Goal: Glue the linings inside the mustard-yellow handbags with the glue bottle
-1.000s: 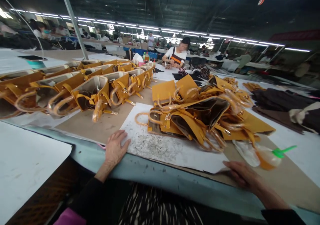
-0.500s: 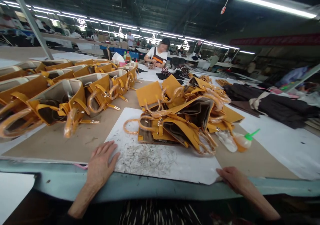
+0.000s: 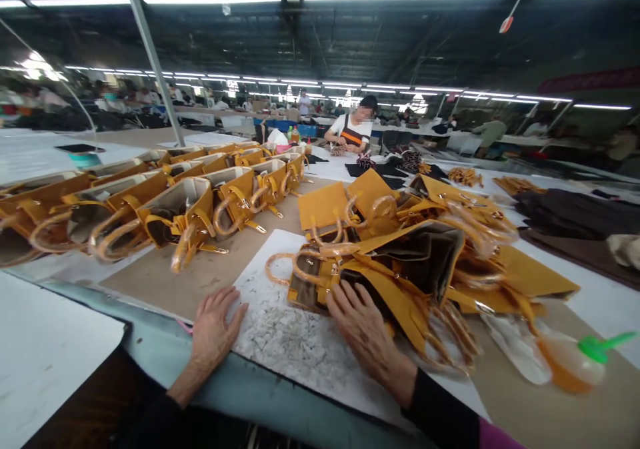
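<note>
My left hand (image 3: 214,326) lies flat near the table's front edge, partly on the left border of a stained white sheet (image 3: 290,342). Its fingers are stretched out and hold nothing. Over the same sheet, my right hand (image 3: 365,326) reaches to the nearest yellow handbag (image 3: 395,296) in a heap, fingers spread at the bag's lower left side. Whether the fingertips press on the bag I cannot tell. That bag lies on its side, its dark lining showing. Its looped handles (image 3: 307,266) look wrapped in clear plastic.
Rows of upright yellow handbags (image 3: 175,206) stand at the left. A squeeze bottle (image 3: 575,362) with a green nozzle lies at the right, beside a crumpled white wrapper (image 3: 520,349). Dark cloth (image 3: 575,216) is piled farther right. A co-worker (image 3: 353,132) sits across the table.
My right hand has moved from the table's front edge up and left to the nearest bag. The left hand stays on the sheet's edge. My view has turned left.
</note>
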### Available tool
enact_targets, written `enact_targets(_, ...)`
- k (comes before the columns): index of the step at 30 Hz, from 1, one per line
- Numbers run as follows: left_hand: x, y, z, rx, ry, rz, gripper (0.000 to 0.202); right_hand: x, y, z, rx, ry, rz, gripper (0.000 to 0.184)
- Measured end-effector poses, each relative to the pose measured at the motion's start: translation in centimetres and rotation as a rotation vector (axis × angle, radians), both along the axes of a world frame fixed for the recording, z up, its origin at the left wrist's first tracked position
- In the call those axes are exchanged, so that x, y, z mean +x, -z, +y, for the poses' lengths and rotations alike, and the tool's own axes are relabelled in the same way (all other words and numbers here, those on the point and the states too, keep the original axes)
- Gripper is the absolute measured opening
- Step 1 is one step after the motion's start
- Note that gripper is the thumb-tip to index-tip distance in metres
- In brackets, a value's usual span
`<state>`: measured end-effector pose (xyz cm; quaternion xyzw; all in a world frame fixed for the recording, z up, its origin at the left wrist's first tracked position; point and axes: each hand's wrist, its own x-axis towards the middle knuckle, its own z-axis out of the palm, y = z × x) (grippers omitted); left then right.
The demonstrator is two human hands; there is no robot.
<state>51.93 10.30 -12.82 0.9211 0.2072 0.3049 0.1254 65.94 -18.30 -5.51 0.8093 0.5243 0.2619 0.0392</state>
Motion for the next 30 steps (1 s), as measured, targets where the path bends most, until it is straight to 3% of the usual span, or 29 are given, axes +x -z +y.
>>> enact_targets(6,-0.1,0.0,0.1,-0.036,-0.040,0.047,0.039,1.7,3.8,1.9,0.092,-0.115,0.045,0.034)
enact_targets(11,0.1,-0.1,-0.1,-0.022,-0.106,0.096,0.041,2.2,6.7,2.1,0.332,-0.190,0.038,0.027)
enact_targets(17,0.5,-0.8,-0.6,0.006,-0.132,0.163,0.043,3.5,9.0,3.6,0.598,-0.325,-0.068,0.029)
enact_targets(24,0.5,-1.0,-0.6,0.046,-0.112,0.154,0.041,3.9,8.4,3.7,0.696,-0.344,-0.071,0.041)
enact_targets(30,0.4,-1.2,-0.5,0.022,-0.118,0.141,0.039,3.3,7.9,3.7,0.681,-0.290,-0.007,0.038)
